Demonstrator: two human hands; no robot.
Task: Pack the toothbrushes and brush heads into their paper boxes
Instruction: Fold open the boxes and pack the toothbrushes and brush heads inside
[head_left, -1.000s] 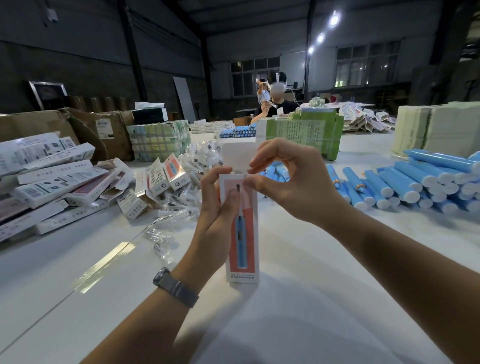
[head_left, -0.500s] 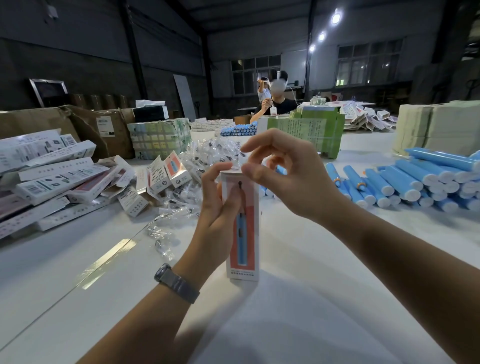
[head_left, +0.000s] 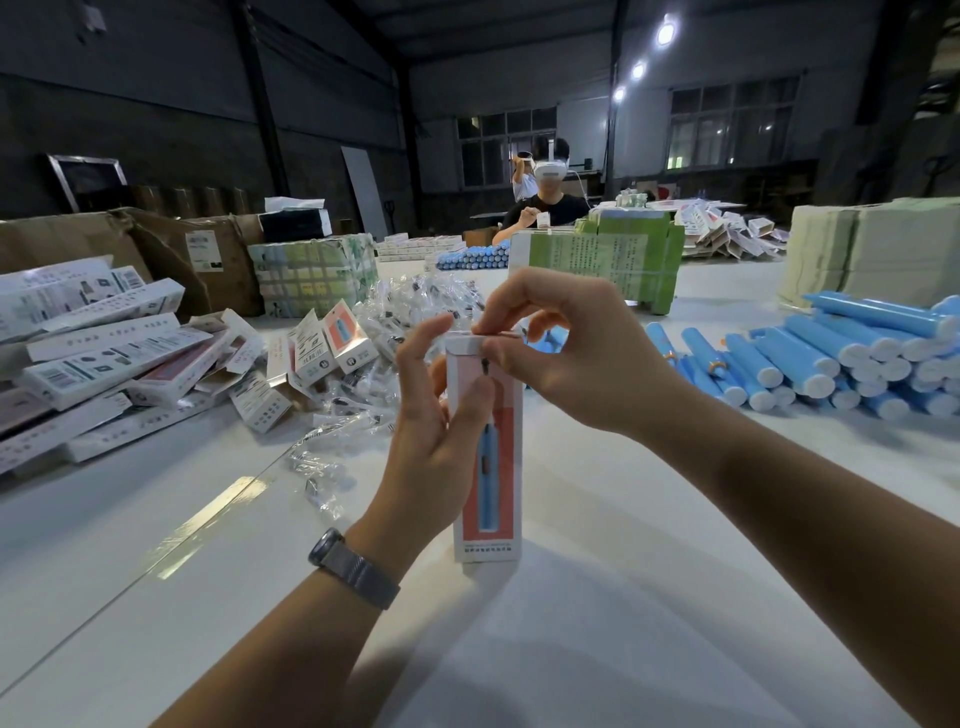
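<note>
At frame centre one toothbrush box (head_left: 485, 457) stands upright on the white table (head_left: 649, 597), the left hand (head_left: 436, 431) clasping its side while the right hand (head_left: 566, 353) pinches the top flap nearly closed, yet the blue toothbrush handles (head_left: 810, 364) at right and bagged brush heads (head_left: 415, 306) behind remain unpacked.

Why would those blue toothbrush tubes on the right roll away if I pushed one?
The blue toothbrush handles look round and smooth, so a pushed one would probably roll across the slick white table. Those deep in the pile seem wedged by neighbours and may stay put. They look rigid, so one should lift without bending.
</note>
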